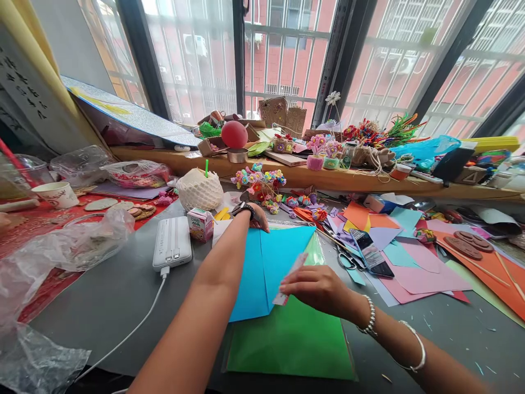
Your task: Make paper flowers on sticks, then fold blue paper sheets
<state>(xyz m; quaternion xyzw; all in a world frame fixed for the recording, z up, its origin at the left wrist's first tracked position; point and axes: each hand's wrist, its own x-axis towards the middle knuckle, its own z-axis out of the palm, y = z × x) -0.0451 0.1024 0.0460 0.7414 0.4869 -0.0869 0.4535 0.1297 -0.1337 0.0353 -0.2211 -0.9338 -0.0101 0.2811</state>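
A sheet of blue paper [250,279] with a crease down its middle and a slanted right side lies on a green sheet in a clear plastic sleeve [287,350]. My left hand [259,216], a dark band at its wrist, rests at the paper's far edge. Its fingers point down onto the paper, some hidden from view, and I see nothing held in them. Over the right part of the blue paper, my right hand [314,287] pinches a short, pale, ruler-like strip [296,265]. That strip is tilted, and whether it touches the paper I cannot tell.
To the left stand a white power bank [172,243] with a cable, a small box [200,225] and a netted coconut [199,190]. Scissors [348,260], a phone [371,253] and coloured paper pieces [422,268] lie right. Crafts crowd the wooden sill [283,168].
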